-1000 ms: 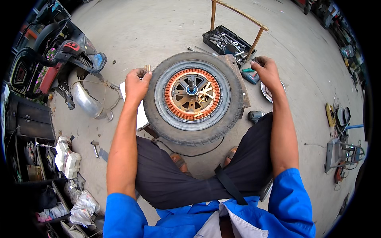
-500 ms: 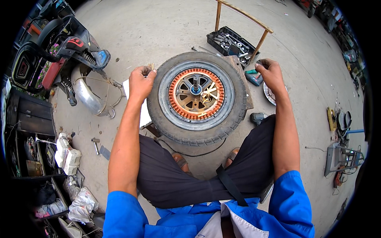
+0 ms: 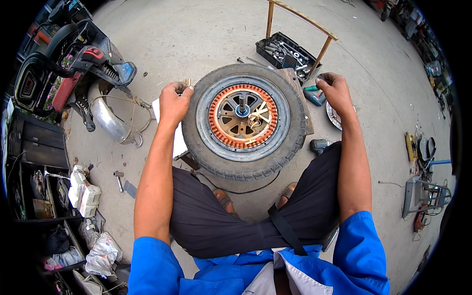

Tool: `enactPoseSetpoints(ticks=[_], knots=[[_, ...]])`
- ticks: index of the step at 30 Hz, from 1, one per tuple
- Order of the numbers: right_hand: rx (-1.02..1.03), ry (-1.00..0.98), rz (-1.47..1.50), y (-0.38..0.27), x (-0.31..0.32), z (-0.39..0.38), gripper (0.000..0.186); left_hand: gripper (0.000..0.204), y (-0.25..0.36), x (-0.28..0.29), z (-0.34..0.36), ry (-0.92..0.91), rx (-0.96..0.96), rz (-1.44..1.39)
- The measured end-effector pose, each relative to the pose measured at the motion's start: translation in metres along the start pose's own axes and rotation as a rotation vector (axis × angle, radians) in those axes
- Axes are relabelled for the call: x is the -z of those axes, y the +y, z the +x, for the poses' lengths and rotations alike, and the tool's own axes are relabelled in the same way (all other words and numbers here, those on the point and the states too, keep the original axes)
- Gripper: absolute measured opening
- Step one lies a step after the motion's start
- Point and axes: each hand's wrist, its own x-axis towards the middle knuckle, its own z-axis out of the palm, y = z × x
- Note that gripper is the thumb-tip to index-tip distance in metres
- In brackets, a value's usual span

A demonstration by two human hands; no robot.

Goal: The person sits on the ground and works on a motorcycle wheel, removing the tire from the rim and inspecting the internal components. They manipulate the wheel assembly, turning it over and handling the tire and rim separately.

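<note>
Wheel (image 3: pixel 242 124) lying flat at centre, orange coils (image 3: pixel 213 117) bared, and nothing's moved this last half-second, so no work's been added! Toward ten o'clock, the left hand (image 3: pixel 175 102) pinches small tan slips (image 3: pixel 188 81); toward two, the right hand (image 3: pixel 337 92) curls, contents unclear. Toolbox (image 3: pixel 267 57) at one.

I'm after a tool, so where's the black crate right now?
The crate sits on the floor, upper right of centre in the head view, just beyond the wheel and by the wooden frame.
</note>
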Motion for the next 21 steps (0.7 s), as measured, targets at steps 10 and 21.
enactPoseSetpoints(ticks=[10,21], knots=[[-0.008,-0.009,0.006,-0.0049,0.0008,-0.0018,0.028,0.031,-0.0035,-0.0007,0.0017,0.001,-0.001,-0.013],[-0.016,-0.018,-0.002,-0.0038,0.0011,-0.0015,0.028,0.029,-0.0017,-0.0003,0.0011,-0.002,-0.002,-0.001]])
